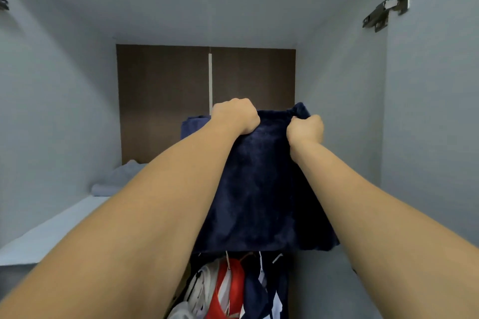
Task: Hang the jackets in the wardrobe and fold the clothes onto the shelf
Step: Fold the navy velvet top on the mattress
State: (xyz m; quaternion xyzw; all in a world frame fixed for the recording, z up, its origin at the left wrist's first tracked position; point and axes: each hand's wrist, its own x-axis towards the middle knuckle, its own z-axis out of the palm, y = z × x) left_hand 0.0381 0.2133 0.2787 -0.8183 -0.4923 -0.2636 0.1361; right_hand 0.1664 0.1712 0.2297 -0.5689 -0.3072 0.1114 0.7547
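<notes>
Both forearms bare to the frame edge (sleeves, seemingly short, unseen), hands (269, 122) ungloved.

shelf (51, 230) | right part hidden under dark garment (259, 184) | hanging clothes (233, 290) cut off, perhaps jackets

A dark brown wood-grain back panel (166, 101) is seen at the rear of the compartment and is taken as landmark. A narrow pale vertical strip (210, 80) is set at the panel's centre, dividing it into two halves. Plain grey side walls (59, 101) are noted left and right of the panel, and a grey ceiling board (207, 0) above it. A silver metal door hinge (386, 5) is mounted up and to the right of the panel, nearer the camera. Part of a second metal hinge (4, 4) is seen at the far left edge, cut off by the frame.
</notes>
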